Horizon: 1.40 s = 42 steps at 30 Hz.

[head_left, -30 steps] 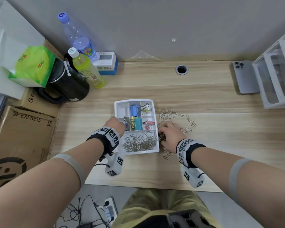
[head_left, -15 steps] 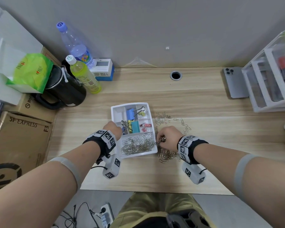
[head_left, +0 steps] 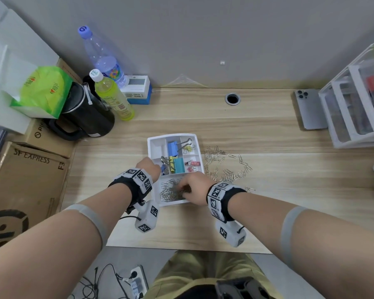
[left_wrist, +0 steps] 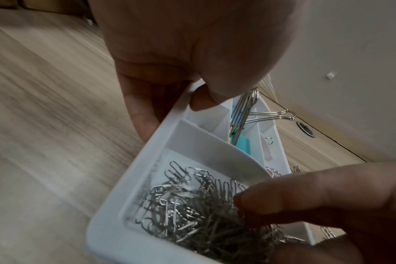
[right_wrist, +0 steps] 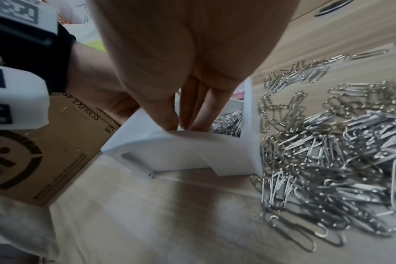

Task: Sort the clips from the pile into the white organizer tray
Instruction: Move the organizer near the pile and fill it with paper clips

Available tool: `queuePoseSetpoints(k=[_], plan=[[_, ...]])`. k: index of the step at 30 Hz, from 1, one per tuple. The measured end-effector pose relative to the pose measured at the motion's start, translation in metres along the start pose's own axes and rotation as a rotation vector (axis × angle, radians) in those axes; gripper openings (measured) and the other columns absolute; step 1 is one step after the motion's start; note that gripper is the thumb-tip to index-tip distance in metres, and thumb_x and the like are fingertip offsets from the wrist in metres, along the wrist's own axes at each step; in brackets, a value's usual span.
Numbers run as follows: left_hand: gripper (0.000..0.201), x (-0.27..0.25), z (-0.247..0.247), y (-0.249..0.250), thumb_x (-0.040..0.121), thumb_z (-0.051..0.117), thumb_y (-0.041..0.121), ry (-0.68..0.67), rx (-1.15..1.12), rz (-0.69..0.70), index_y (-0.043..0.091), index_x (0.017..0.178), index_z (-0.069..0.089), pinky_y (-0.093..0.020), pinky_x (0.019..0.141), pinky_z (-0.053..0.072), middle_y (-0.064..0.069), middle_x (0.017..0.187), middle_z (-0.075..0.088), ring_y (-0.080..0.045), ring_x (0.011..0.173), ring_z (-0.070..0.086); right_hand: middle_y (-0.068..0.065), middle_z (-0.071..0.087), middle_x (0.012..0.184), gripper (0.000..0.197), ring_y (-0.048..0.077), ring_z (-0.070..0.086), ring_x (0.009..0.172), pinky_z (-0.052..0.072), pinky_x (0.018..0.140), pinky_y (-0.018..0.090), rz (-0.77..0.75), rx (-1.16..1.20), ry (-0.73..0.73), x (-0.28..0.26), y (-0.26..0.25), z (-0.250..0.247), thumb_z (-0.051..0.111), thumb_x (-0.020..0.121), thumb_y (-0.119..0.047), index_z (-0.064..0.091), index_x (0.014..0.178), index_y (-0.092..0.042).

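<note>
The white organizer tray [head_left: 158, 147] lies mid-desk, with coloured binder clips [head_left: 172, 147] in its far compartments and silver paper clips [head_left: 168, 193] in the near one. My left hand [head_left: 155, 167] grips the tray's left rim [left_wrist: 115, 196], thumb [left_wrist: 203, 100] inside and fingers outside. My right hand [head_left: 186, 188] reaches down into the near compartment, its bunched fingertips [right_wrist: 185, 123] pinching paper clips [left_wrist: 242, 216] just over the heap. The loose pile of paper clips [head_left: 229, 173] lies on the desk right of the tray [right_wrist: 181, 153], spread wide [right_wrist: 328, 160].
A phone [head_left: 310, 108] and a white drawer unit [head_left: 358, 104] stand at the back right. A black kettle [head_left: 84, 113], two bottles [head_left: 112, 98] and cardboard boxes [head_left: 24, 175] crowd the left. A cable hole [head_left: 232, 98] sits near the wall.
My right hand has moved left from the pile by the tray's right edge to over the near compartment, carrying paper clips. The left hand stays on the tray's rim.
</note>
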<state>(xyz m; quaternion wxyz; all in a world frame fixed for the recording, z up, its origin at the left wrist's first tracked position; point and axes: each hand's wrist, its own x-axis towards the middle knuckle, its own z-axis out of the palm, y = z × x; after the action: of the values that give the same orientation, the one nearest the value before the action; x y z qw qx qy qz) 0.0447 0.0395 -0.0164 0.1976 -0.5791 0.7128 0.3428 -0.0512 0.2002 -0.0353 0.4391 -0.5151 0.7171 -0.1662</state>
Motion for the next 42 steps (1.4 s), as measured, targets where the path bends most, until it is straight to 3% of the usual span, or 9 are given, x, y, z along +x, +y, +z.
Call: queuePoseSetpoints(k=[7, 12, 16, 20, 28, 31, 35, 37, 42], plan=[[0.017, -0.003, -0.003, -0.002, 0.095, 0.042, 0.011, 0.037, 0.055, 0.023, 0.007, 0.078, 0.044, -0.039, 0.07, 0.052, -0.007, 0.072, 0.046, -0.03, 0.076, 0.054, -0.008, 0.064, 0.113, 0.03, 0.011, 0.062, 0.089, 0.057, 0.08, 0.033, 0.076, -0.088, 0.245, -0.009, 0.019, -0.027, 0.056, 0.087, -0.016, 0.068, 0.113, -0.028], [0.009, -0.003, -0.007, -0.01, 0.097, 0.041, 0.014, 0.05, 0.107, 0.009, 0.006, 0.095, 0.045, -0.029, 0.061, 0.039, -0.004, 0.076, 0.047, -0.016, 0.063, 0.045, 0.008, 0.042, 0.146, 0.056, 0.028, 0.038, 0.136, 0.036, 0.113, 0.044, 0.239, -0.26, 0.176, -0.004, 0.048, -0.049, 0.057, 0.083, -0.019, 0.047, 0.138, -0.016], [0.017, -0.001, -0.007, -0.016, 0.097, 0.039, 0.016, 0.054, 0.128, -0.006, 0.006, 0.108, 0.047, -0.027, 0.054, 0.035, -0.003, 0.082, 0.047, -0.014, 0.064, 0.044, 0.007, 0.028, 0.153, 0.071, 0.028, 0.027, 0.141, 0.032, 0.114, 0.049, 0.225, -0.341, 0.154, 0.011, 0.05, -0.052, 0.06, 0.08, -0.026, 0.033, 0.146, -0.018], [0.033, 0.002, -0.004, -0.018, 0.097, 0.039, 0.017, 0.071, 0.148, 0.014, 0.001, 0.124, 0.047, -0.027, 0.055, 0.033, -0.012, 0.106, 0.053, -0.02, 0.078, 0.048, 0.007, 0.034, 0.146, 0.065, 0.028, 0.033, 0.134, 0.037, 0.109, 0.047, 0.236, -0.41, 0.12, 0.021, 0.051, -0.055, 0.056, 0.085, -0.025, 0.033, 0.144, -0.015], [0.019, 0.005, 0.0, -0.017, 0.096, 0.039, 0.019, 0.106, 0.122, 0.022, 0.004, 0.106, 0.046, -0.029, 0.049, 0.032, -0.004, 0.08, 0.049, -0.015, 0.063, 0.047, 0.002, 0.053, 0.107, 0.023, 0.023, 0.051, 0.103, 0.05, 0.086, 0.037, 0.184, -0.473, -0.008, 0.006, 0.052, -0.039, 0.054, 0.088, -0.023, 0.06, 0.108, -0.014], [0.015, 0.006, -0.001, -0.013, 0.096, 0.04, 0.019, 0.107, 0.131, 0.024, 0.006, 0.101, 0.045, -0.029, 0.052, 0.033, -0.006, 0.082, 0.049, -0.017, 0.064, 0.047, 0.003, 0.057, 0.104, 0.02, 0.026, 0.058, 0.099, 0.052, 0.082, 0.039, 0.191, -0.425, -0.065, -0.001, 0.052, -0.037, 0.05, 0.089, -0.024, 0.063, 0.101, -0.014], [0.013, 0.007, 0.001, -0.012, 0.095, 0.04, 0.019, 0.109, 0.122, 0.026, 0.007, 0.098, 0.044, -0.029, 0.055, 0.036, -0.005, 0.078, 0.05, -0.018, 0.064, 0.049, 0.007, 0.051, 0.114, 0.026, 0.027, 0.05, 0.11, 0.05, 0.089, 0.041, 0.206, -0.383, 0.099, 0.0, 0.053, -0.046, 0.049, 0.09, -0.02, 0.059, 0.112, -0.011], [0.014, 0.007, 0.001, -0.012, 0.096, 0.04, 0.019, 0.111, 0.119, 0.03, 0.007, 0.099, 0.044, -0.028, 0.053, 0.036, -0.003, 0.075, 0.047, -0.017, 0.064, 0.049, 0.01, 0.045, 0.13, 0.045, 0.027, 0.045, 0.119, 0.047, 0.098, 0.042, 0.272, -0.388, 0.158, 0.001, 0.06, -0.054, 0.057, 0.084, -0.017, 0.051, 0.128, -0.008], [0.016, 0.01, 0.003, -0.013, 0.096, 0.039, 0.021, 0.125, 0.118, 0.035, 0.006, 0.099, 0.045, -0.029, 0.055, 0.038, -0.006, 0.079, 0.051, -0.019, 0.065, 0.05, 0.007, 0.038, 0.138, 0.059, 0.026, 0.038, 0.126, 0.046, 0.101, 0.041, 0.395, -0.431, 0.136, 0.001, 0.075, -0.056, 0.06, 0.081, -0.016, 0.041, 0.137, -0.011]])
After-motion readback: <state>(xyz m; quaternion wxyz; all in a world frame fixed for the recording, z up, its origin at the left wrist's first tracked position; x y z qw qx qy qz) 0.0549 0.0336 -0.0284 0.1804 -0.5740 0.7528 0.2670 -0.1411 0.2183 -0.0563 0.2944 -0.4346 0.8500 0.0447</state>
